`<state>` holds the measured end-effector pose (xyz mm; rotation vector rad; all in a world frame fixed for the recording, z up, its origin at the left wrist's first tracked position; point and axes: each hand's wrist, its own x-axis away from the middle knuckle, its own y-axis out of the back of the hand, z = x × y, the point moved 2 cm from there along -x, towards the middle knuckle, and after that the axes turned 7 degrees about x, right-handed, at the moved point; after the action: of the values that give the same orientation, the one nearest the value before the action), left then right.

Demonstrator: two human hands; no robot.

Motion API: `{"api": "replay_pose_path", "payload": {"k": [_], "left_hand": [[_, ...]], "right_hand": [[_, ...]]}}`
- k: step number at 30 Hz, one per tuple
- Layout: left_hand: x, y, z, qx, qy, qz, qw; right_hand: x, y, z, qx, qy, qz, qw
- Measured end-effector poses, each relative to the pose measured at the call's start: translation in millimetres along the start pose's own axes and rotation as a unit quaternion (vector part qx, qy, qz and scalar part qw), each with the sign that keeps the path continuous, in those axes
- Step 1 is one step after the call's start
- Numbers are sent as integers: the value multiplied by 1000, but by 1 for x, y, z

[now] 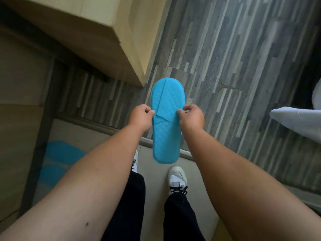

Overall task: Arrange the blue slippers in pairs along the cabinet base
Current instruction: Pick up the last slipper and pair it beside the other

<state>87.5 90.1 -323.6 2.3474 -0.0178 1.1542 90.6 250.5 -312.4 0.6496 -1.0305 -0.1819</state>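
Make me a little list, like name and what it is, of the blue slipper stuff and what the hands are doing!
held item: blue slipper, flat, toe end pointing away from the person
left hand: pinching the slipper's left edge
right hand: pinching the slipper's right edge
slipper position: in the air, above the floor
other slippers: blurry blue shapes low on the left
cabinet: light wood, upper left

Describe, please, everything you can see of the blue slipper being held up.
The blue slipper is bright blue, flat and thin, with a quilted diagonal pattern and stitched edge. Its upper band lies folded flat across the front half. It hangs in the air above the floor, toe pointing away, pinched at its sides by the left hand and right hand.
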Motion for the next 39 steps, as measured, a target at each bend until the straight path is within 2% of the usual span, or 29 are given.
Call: {"api": "replay_pose_path", "payload": {"k": [10,17,27,39], "left_hand": [[90,43,106,103,100,-106,984],[150,86,206,168,155,-159,960],[238,159,364,228,174,-259,922],[332,184,511,321,213,-333,861]], "right_hand": [[89,-52,-10,146,106,100,978],[174,-119,-22,251,187,144,939],[317,-246,-57,361,320,159,861],[437,-348,-128,459,433,181,755]]}}
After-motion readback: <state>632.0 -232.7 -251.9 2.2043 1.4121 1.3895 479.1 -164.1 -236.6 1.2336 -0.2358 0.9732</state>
